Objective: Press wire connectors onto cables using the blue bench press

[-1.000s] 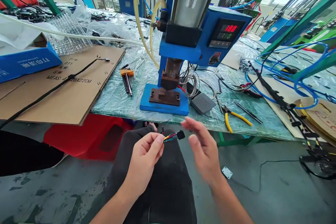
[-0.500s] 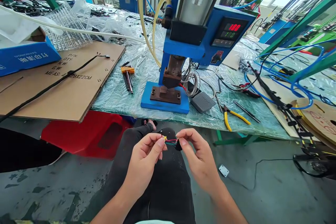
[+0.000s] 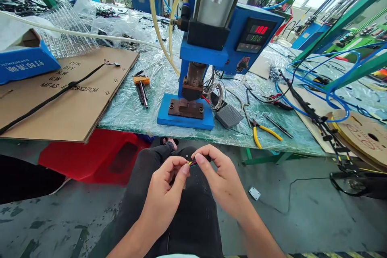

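Observation:
Above my lap, my left hand (image 3: 169, 183) pinches a small bundle of thin coloured wires (image 3: 192, 163) between thumb and forefinger. Yellow, pink and green strands show in the short gap between my hands. Close on the other side, my right hand (image 3: 216, 175) grips the same wires, thumb against forefinger; a black piece is partly visible behind its fingers. The wire ends inside the left fingers are hidden. Beyond my knees, at the bench edge, stands a blue press (image 3: 186, 121) with a brown metal block on its base.
Yellow-handled pliers (image 3: 267, 131), a grey foot pedal (image 3: 229, 116) and an orange-clipped tool (image 3: 141, 81) lie on the film-covered bench. At left, a black cable (image 3: 60, 94) crosses a cardboard sheet (image 3: 90, 117). A red plastic stool (image 3: 90, 161) is under the bench; a reel (image 3: 363, 133) stands right.
My right hand has moved left, closer to my left hand, and the exposed stretch of wires is shorter. The whole view has shifted slightly.

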Available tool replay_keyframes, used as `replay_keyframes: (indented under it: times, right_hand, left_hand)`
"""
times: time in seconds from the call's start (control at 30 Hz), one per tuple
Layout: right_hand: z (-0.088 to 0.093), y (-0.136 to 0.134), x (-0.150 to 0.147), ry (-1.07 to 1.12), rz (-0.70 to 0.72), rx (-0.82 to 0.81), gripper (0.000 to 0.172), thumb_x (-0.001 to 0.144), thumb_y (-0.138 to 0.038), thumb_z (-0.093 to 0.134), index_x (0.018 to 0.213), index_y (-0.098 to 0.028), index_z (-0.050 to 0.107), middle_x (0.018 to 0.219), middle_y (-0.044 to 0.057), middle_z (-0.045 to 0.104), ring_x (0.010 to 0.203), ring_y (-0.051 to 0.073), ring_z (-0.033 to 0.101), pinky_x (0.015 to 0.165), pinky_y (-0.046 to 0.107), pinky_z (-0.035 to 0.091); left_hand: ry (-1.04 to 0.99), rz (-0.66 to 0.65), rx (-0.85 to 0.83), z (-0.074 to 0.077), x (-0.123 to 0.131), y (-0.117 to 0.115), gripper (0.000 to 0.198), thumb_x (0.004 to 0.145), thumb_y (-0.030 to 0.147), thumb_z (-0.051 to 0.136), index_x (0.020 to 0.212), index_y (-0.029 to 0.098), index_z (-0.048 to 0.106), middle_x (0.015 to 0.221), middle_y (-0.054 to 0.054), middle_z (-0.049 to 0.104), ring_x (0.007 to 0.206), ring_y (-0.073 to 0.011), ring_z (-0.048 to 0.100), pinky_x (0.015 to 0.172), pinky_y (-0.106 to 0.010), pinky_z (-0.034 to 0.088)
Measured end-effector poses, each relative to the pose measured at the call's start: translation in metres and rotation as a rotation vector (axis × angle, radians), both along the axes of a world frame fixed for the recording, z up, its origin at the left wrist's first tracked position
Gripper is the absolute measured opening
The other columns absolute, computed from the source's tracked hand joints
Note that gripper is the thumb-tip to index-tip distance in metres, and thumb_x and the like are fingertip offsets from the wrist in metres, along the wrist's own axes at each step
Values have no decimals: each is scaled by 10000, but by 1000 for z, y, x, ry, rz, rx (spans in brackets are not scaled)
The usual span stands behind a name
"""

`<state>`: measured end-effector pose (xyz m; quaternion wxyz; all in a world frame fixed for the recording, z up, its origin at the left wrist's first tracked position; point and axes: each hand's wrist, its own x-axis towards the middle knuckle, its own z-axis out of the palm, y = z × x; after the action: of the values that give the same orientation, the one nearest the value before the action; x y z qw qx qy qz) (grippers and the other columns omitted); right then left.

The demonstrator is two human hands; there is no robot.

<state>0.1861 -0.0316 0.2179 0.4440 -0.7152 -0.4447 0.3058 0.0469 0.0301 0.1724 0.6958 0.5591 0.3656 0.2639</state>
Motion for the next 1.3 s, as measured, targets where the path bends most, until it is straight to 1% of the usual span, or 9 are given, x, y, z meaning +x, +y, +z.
replay_keyframes:
  times: [0.17,0.43,0.53,0.73,0.87,1.0,1.13,1.2,1.3]
  right_hand:
    - [-2,0,-1,9,-2,10,198,991,-342,501,909,-212,626,891,-11,658,831,133,582,752,240,436]
    - [-2,-1,-1,-50,-70,34,211,974,-353,520,857,-210,622,834,-20,636,769,122,551,699,233,420]
    - [-1,-1,-1,-73,-85,22,206,965,-351,532,847,-209,624,811,-25,633,741,118,541,670,231,411]
    - [4,3,-1,-113,-126,21,228,943,-369,559,797,-207,626,748,-35,618,687,110,515,632,223,402]
    - [5,7,-3,-147,-150,-10,260,935,-387,560,758,-207,624,704,-36,614,634,109,487,581,230,374]
    - [2,14,-2,-121,-153,1,264,930,-389,573,752,-206,639,703,-30,641,635,111,513,585,223,390]
    - [-5,24,9,-109,-107,54,239,944,-395,565,829,-207,656,756,-17,672,664,122,560,603,224,425]
    - [-8,30,16,-184,-98,91,196,951,-361,558,881,-207,656,806,-9,692,699,130,593,630,228,440]
    - [-13,42,27,-419,-76,150,160,962,-279,531,984,-208,673,942,18,718,841,154,638,748,247,457]
  left_hand:
    - [15,-18,26,1,3,0,297,910,484,579,1039,218,611,702,34,549,609,-110,491,542,-225,417]
    - [72,-48,130,4,4,2,267,924,466,553,955,208,611,684,13,590,623,-130,554,529,-225,428]
    - [86,-62,142,5,5,4,279,915,473,563,996,213,621,698,7,601,642,-141,577,522,-222,434]
    - [67,-30,196,10,11,8,265,908,461,577,949,210,651,737,-4,619,651,-142,596,533,-222,457]
    - [71,-15,225,8,10,9,237,912,426,582,952,208,665,782,-8,637,666,-132,600,569,-221,469]
    - [1,-2,171,9,13,16,217,906,401,597,905,194,663,725,8,619,627,-108,577,578,-205,462]
    - [-89,78,49,11,27,33,224,851,386,667,799,170,643,626,23,599,535,-87,540,538,-193,446]
    - [-133,104,-7,10,38,45,239,820,387,696,777,158,640,611,20,605,505,-79,525,515,-190,434]
    - [-185,141,-74,8,58,64,256,778,382,726,761,141,642,587,20,594,470,-64,489,467,-176,388]
